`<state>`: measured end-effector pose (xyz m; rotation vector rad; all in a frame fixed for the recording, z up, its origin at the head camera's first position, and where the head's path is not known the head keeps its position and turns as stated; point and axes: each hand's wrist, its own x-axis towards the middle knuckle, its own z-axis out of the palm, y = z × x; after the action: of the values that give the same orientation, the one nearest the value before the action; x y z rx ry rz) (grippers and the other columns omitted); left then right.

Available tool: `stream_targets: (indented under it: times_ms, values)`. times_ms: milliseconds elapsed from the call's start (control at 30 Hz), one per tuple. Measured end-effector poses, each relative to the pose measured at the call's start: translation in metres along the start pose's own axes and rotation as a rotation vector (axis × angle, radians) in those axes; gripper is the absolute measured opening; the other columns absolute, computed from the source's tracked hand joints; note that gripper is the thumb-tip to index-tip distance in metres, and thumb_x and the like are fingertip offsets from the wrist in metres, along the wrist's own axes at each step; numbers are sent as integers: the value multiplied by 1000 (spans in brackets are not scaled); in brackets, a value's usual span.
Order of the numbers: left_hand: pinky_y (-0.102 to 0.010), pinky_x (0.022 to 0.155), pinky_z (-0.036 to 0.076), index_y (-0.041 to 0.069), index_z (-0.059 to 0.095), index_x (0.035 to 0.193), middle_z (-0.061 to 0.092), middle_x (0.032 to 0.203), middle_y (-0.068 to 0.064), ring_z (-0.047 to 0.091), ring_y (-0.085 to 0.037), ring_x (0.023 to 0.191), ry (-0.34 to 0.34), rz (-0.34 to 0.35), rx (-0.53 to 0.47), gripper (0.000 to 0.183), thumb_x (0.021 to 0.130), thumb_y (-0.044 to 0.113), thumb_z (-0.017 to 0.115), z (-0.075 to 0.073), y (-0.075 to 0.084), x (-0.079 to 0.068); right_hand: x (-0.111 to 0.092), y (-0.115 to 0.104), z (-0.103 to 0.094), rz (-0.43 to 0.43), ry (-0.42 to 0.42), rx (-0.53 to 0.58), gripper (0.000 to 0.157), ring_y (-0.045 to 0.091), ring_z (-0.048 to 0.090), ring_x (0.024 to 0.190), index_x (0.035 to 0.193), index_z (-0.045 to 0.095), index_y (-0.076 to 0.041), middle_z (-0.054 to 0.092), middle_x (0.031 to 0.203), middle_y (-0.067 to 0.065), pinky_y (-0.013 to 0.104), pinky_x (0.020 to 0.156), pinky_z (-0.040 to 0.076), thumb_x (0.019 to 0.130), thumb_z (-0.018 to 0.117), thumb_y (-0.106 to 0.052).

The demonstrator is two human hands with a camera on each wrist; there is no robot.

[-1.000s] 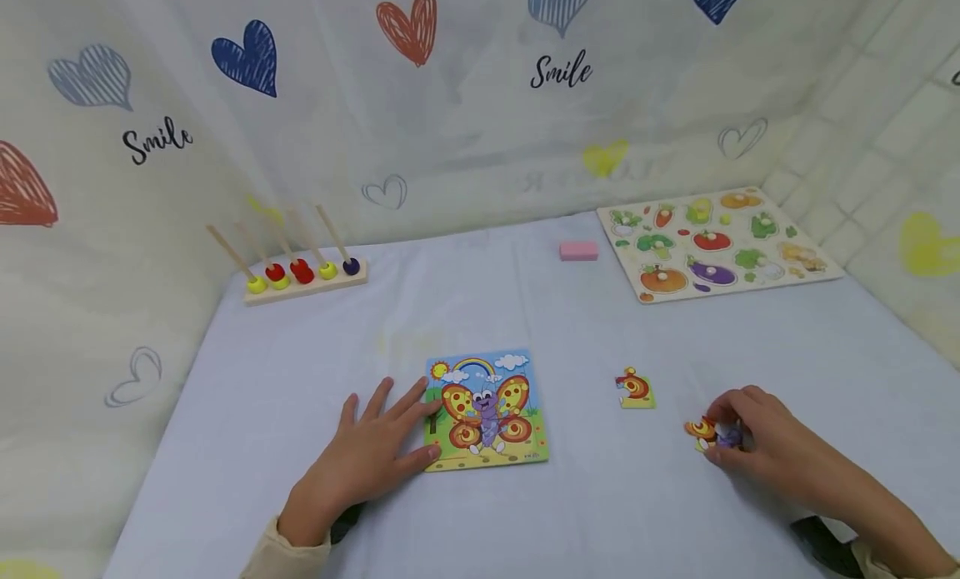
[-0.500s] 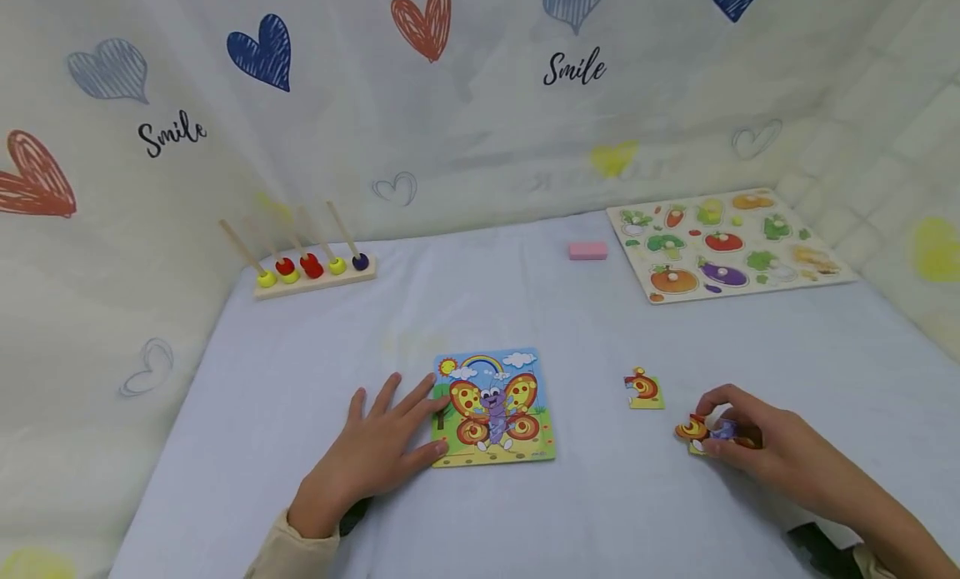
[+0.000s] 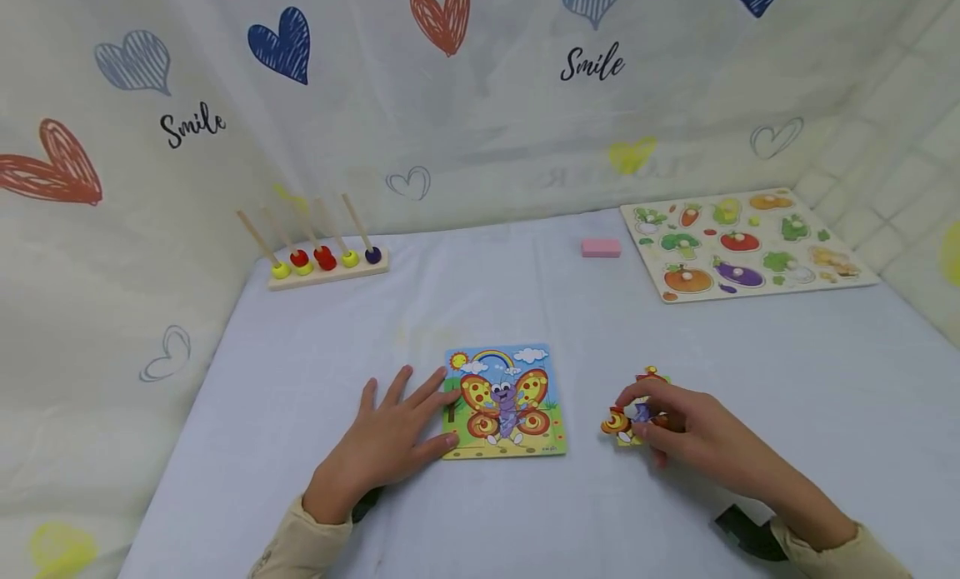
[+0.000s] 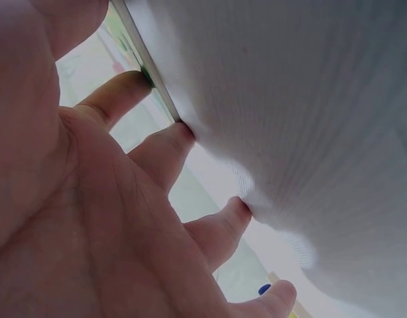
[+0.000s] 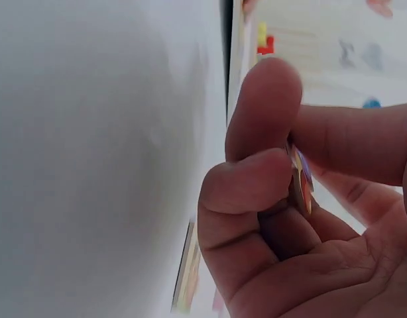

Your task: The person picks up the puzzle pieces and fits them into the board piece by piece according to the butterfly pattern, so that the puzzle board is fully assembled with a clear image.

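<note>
A square butterfly jigsaw puzzle point(image 3: 551, 408) lies flat on the white-covered table. My left hand point(image 3: 390, 441) rests with spread fingers at its left side, thumb and index finger over the edge. In the left wrist view, the fingertips line up along the thin edge of the puzzle point(image 4: 150, 63). My right hand point(image 3: 705, 437) pinches a butterfly puzzle piece point(image 3: 615, 422) between thumb and fingers, close over the table. In the right wrist view, only a sliver of that piece point(image 5: 303, 175) shows between the fingers. Just behind the hand, another puzzle piece point(image 3: 651, 371) is partly hidden.
A wooden bead stand point(image 3: 330, 272) with coloured beads on pegs stands at the back left. A pink block point(image 3: 601, 248) lies at the back, left of a wooden vegetable board point(image 3: 750, 262). A printed cloth point(image 3: 510, 129) hangs behind the table.
My right hand has moved left with the pinched piece, and now partly covers the other piece on the table. The left hand keeps its place at the puzzle; the head view has shifted slightly.
</note>
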<state>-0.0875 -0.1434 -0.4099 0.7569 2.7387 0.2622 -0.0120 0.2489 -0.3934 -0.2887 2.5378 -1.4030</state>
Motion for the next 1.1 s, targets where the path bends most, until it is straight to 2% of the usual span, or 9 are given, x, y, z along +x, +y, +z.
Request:
stream_targets:
  times_ms: [100,167,367,567,767,933,1100]
  values:
    - [-79,119,8,33,49,162,27,176,4,15,-42,161,-4,-3,-3,66,103,58,65,0,0,0,11,-8,9,-39,-53,10,26,19,65,66,131,65,-9,68,83,3,28,65,51,105,67,-5]
    - [-79,119,8,33,49,162,27,176,4,15,-42,161,-6,-2,-11,66,103,57,65,0,0,1,18,-14,15,-38,-85,0,26,18,66,69,132,64,-8,67,75,-2,27,66,51,106,66,-6]
    - [-79,119,7,33,49,162,27,176,3,15,-43,161,-16,-3,-31,65,103,56,65,0,1,-1,39,-34,32,-56,-106,-48,26,16,67,71,129,64,-6,69,75,-4,28,67,49,104,68,-6]
    - [-79,119,8,34,49,162,27,176,4,15,-43,161,-8,3,-26,65,103,57,65,-1,0,-2,59,-45,47,-70,-119,-21,15,16,63,61,114,66,-6,70,78,-1,28,61,50,101,73,-10]
    - [-79,119,7,34,50,162,27,176,5,14,-42,162,-8,6,-33,64,104,57,64,-1,-1,-3,73,-51,65,-148,-129,-52,5,9,57,67,107,71,-8,66,79,-4,26,61,48,103,70,-9]
    - [-78,120,7,35,49,162,25,177,6,13,-41,162,-15,7,-30,64,104,58,62,-1,-1,-1,81,-57,74,-190,-139,-62,11,9,56,69,109,75,-5,62,78,-6,26,62,48,104,66,-6]
    - [-78,120,7,34,49,162,25,177,6,13,-41,162,-13,10,-32,64,104,58,63,-3,-2,-2,89,-60,81,-180,-149,-106,17,9,57,75,114,78,-1,68,86,-6,26,64,51,103,68,-7]
